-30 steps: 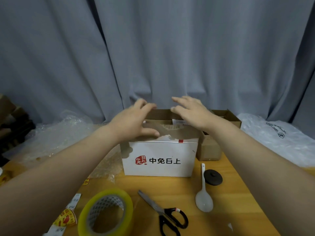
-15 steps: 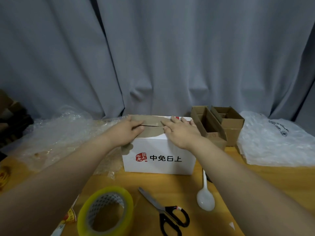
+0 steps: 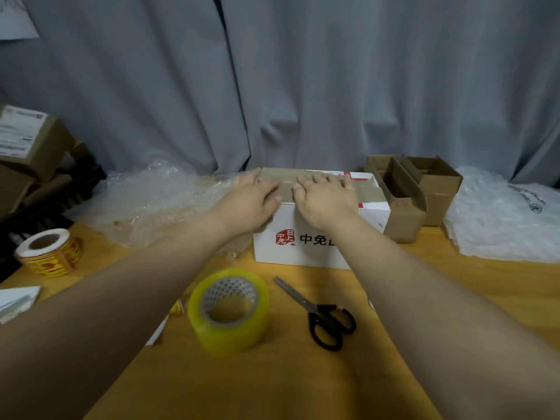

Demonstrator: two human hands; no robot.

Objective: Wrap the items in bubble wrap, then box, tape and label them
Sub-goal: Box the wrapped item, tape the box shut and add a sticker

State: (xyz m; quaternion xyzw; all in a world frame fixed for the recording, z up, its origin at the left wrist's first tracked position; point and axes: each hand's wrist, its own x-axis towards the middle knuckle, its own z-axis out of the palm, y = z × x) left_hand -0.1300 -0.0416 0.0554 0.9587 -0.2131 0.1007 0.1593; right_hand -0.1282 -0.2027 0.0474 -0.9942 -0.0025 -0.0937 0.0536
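Note:
A white box [image 3: 309,253] with a red seal and black characters stands on the wooden table [image 3: 272,374], its top flaps folded down. My left hand [image 3: 251,201] lies flat on the left part of the top. My right hand [image 3: 325,197] presses beside it, fingers spread over the flaps. A yellow roll of packing tape [image 3: 228,312] sits in front of the box, with black-handled scissors [image 3: 321,313] to its right. A roll of red and yellow labels [image 3: 48,253] stands at the far left. Bubble wrap [image 3: 157,201] is heaped left of the box.
Open brown cardboard boxes [image 3: 415,192] stand right of the white box, and clear plastic bags [image 3: 506,219] lie further right. Stacked brown cartons [image 3: 27,153] sit at the far left. A grey curtain [image 3: 303,80] hangs behind the table. White paper [image 3: 16,301] lies at the left edge.
Both hands pushed the box flaps down from raised to flat and now press on the closed top. The view tilted down and left, showing the label roll and hiding the white spoon.

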